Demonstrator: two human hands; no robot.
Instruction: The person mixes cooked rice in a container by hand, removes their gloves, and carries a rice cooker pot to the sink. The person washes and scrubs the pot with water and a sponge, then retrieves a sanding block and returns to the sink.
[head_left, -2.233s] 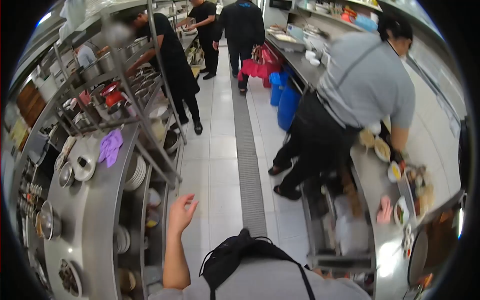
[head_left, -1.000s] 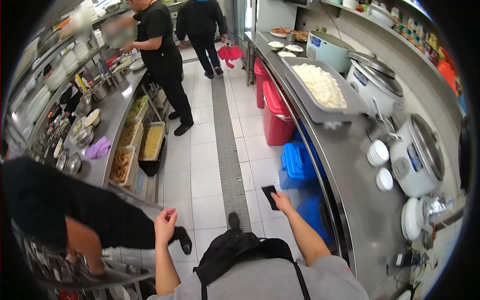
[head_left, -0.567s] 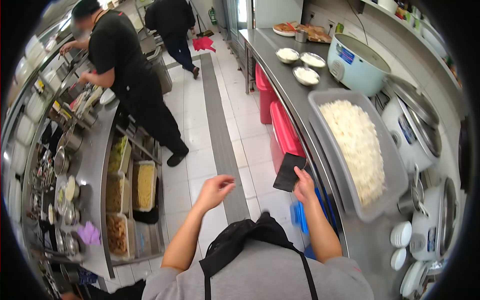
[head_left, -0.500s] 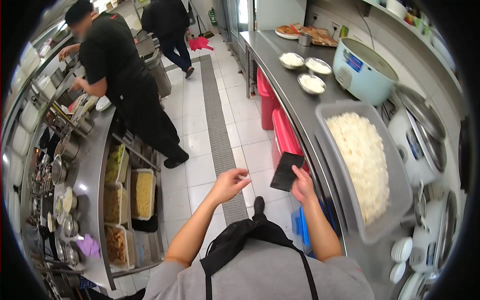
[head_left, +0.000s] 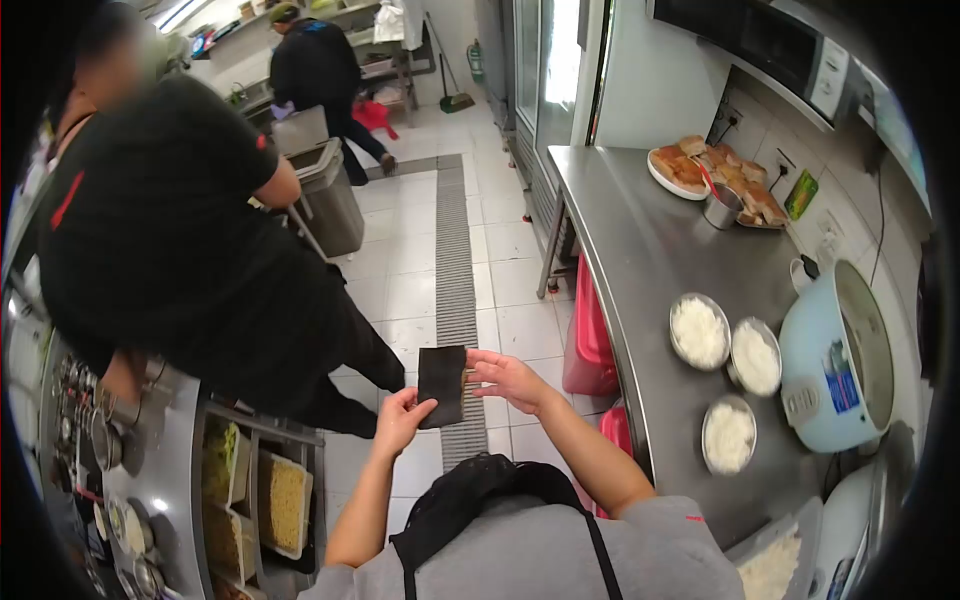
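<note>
A flat black rectangular sheet (head_left: 441,385), possibly dried seaweed, is held upright over the aisle in front of me. My left hand (head_left: 398,420) pinches its lower left corner, thumb on the near face. My right hand (head_left: 510,382) is at its right edge with fingers stretched out and apart; whether the fingertips touch it is unclear. A small greenish-yellow patch shows along that edge. To the right, three metal bowls of white rice, one of them the nearest bowl (head_left: 729,437), stand on the steel counter (head_left: 640,260).
A co-worker in black (head_left: 180,230) stands close on my left; another person (head_left: 318,75) bends farther back. A blue rice cooker (head_left: 830,370) and bread (head_left: 735,170) occupy the right counter. Pink bins (head_left: 590,345) stand below it. Food trays (head_left: 283,500) fill the lower left. A floor drain (head_left: 455,260) runs ahead.
The black sheet has passed from my right hand to my left. My view has shifted forward along the aisle, and the co-worker in black now appears much nearer. The rice tray has slid toward the bottom edge.
</note>
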